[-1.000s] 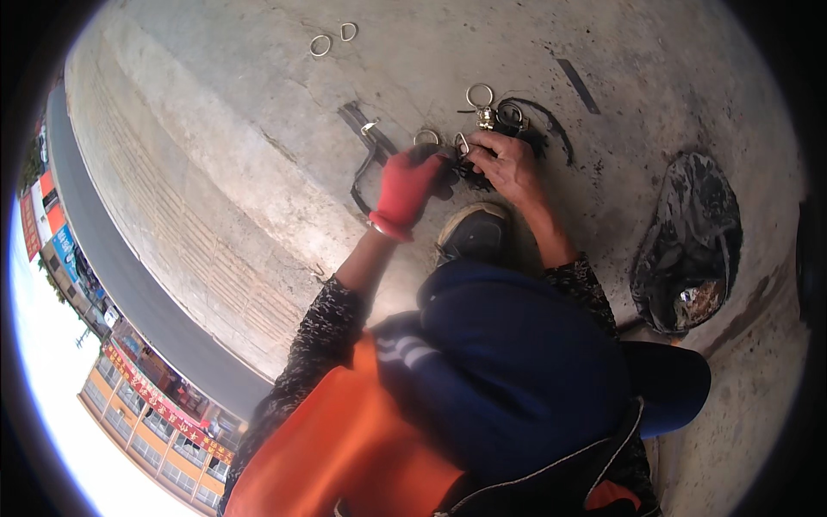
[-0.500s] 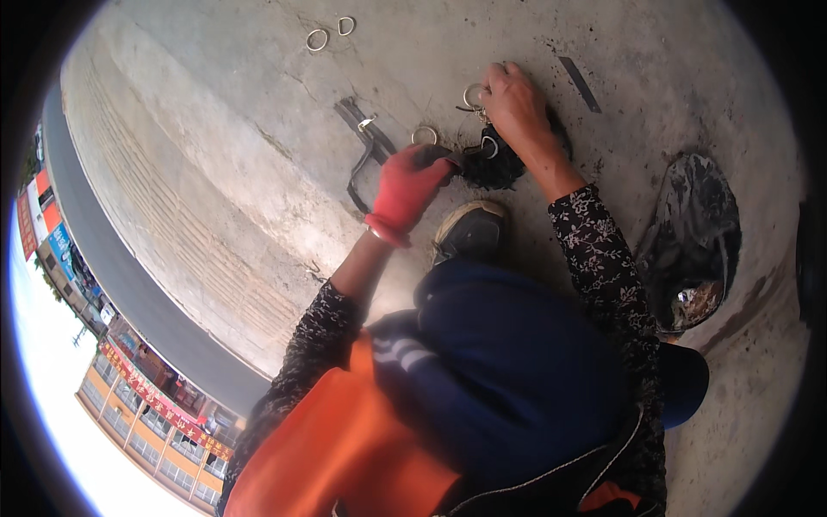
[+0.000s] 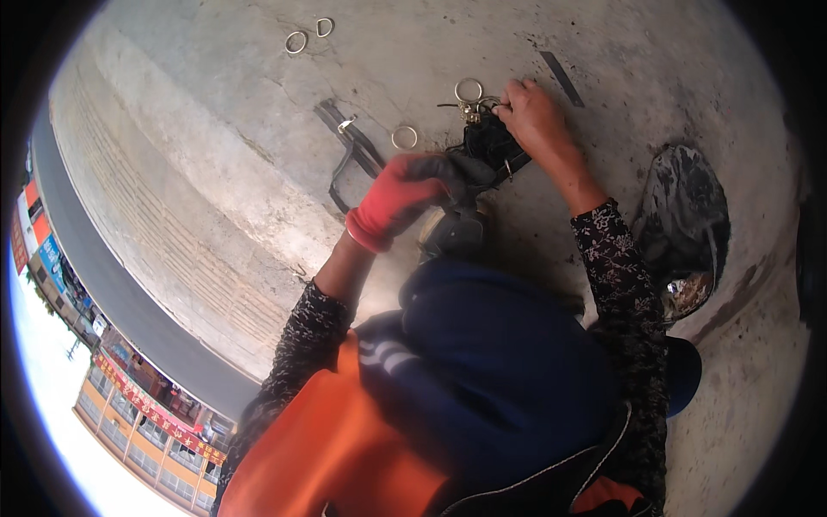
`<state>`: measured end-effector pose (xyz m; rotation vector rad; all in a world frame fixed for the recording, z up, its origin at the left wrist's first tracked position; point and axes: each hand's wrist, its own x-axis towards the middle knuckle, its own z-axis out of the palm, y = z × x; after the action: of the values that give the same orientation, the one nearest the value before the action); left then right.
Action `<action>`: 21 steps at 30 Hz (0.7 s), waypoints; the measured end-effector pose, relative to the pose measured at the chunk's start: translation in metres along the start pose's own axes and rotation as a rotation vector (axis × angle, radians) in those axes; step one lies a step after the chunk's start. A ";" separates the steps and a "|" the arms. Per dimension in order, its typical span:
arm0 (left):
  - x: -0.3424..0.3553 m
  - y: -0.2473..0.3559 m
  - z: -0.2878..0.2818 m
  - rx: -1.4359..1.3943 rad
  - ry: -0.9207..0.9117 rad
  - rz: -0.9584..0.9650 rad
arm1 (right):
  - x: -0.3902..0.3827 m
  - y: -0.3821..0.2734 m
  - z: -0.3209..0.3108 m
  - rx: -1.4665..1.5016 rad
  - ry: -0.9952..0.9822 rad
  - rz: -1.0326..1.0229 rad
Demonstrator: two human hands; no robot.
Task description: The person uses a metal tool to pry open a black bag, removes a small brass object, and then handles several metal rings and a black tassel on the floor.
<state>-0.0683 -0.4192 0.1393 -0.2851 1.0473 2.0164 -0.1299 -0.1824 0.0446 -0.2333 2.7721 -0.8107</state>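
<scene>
In a red glove with dark fingers, my left hand (image 3: 413,191) is closed on the near side of a black strap bundle (image 3: 489,142), just beyond my shoe. My bare right hand (image 3: 538,121) is at the bundle's far right side, its thumb and fingers pressed together. What is between those fingertips is too small to make out. At the bundle's far end lie a metal ring (image 3: 469,90) and some brass-coloured clasps (image 3: 470,113). One loose ring (image 3: 404,138) rests on the concrete beyond my gloved hand.
Left of the bundle lies a dark strap with a metal buckle (image 3: 346,126). Farther off are a round ring (image 3: 295,41) and a D-ring (image 3: 325,27). A flat dark strip (image 3: 562,79) lies beyond my right hand. A black bag (image 3: 685,220) stands at the right.
My right hand has drawn back to the right from the metal ring, uncovering the clasps. My gloved hand has moved right over the bundle. A strap with a small metal fitting now shows between the hands.
</scene>
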 end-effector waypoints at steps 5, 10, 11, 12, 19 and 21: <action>0.000 0.006 -0.002 -0.024 0.061 0.009 | 0.004 -0.012 0.006 -0.058 -0.084 0.133; 0.013 0.000 -0.016 0.150 0.328 -0.015 | -0.002 -0.015 0.002 -0.043 -0.034 0.147; 0.015 0.000 -0.017 0.181 0.368 -0.023 | -0.003 -0.012 0.003 -0.037 -0.030 0.155; 0.016 0.000 -0.017 0.213 0.408 -0.032 | -0.004 -0.010 0.004 -0.031 -0.026 0.162; 0.017 0.002 -0.016 0.101 0.412 0.076 | 0.000 -0.011 -0.002 0.002 -0.053 0.242; 0.017 0.002 -0.017 0.101 0.351 0.123 | -0.002 0.004 -0.009 0.134 0.088 0.205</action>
<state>-0.0833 -0.4230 0.1215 -0.5467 1.4085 2.0588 -0.1310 -0.1737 0.0503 0.1115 2.7483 -0.9675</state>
